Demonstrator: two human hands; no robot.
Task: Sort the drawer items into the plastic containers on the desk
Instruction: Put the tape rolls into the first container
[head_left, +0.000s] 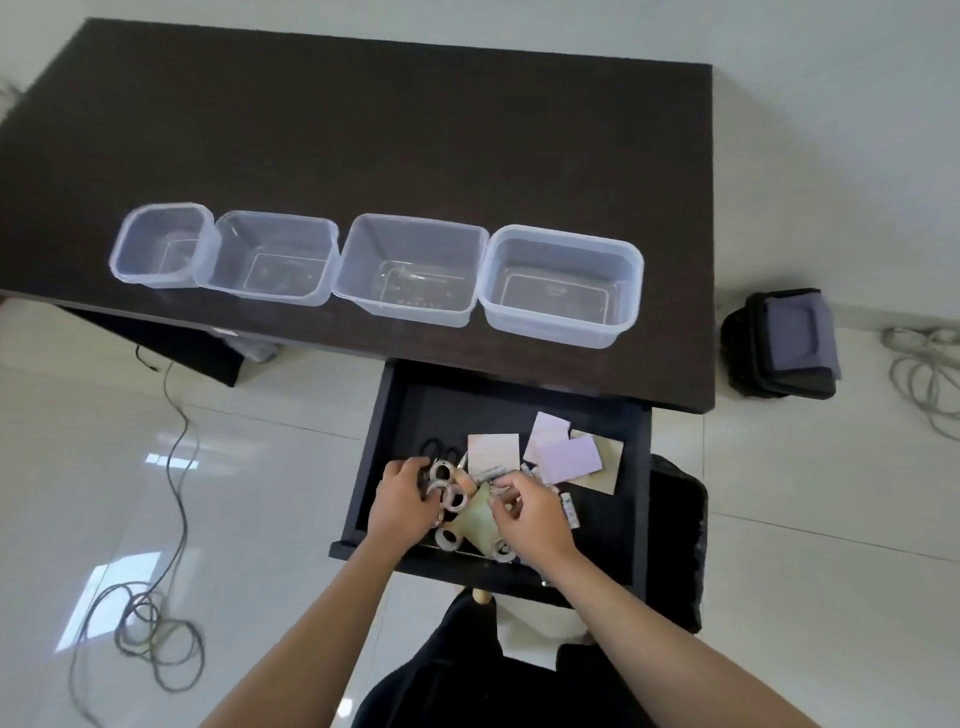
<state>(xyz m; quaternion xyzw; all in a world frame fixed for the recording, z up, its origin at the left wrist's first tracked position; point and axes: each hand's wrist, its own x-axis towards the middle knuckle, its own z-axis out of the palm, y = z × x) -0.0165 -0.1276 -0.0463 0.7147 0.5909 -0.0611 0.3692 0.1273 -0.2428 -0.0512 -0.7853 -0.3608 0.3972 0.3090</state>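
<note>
The drawer items lie in the open drawer (400, 415), pulled out under the near edge of the surface (363, 130). The left hand (402, 499) curls its fingers over the tape rolls (449, 491) at its 3 o'clock. The right hand (527, 512) pinches something small and shiny, perhaps a clip; I cannot tell exactly.

I think the risk is here: the rolls are crowded and touch each other, so taking several at once may let one slip and fall past the drawer front to the floor. The scissors (436, 449) lie just beside the left fingers, and the paper notes (569, 457) at 1 o'clock can be dragged along.

Farther, at 12 o'clock, four plastic containers (410, 270) stand in a row near the surface edge, all empty. They nearly touch, so a hard drop may push one off. Behind them the surface gives much room.
</note>
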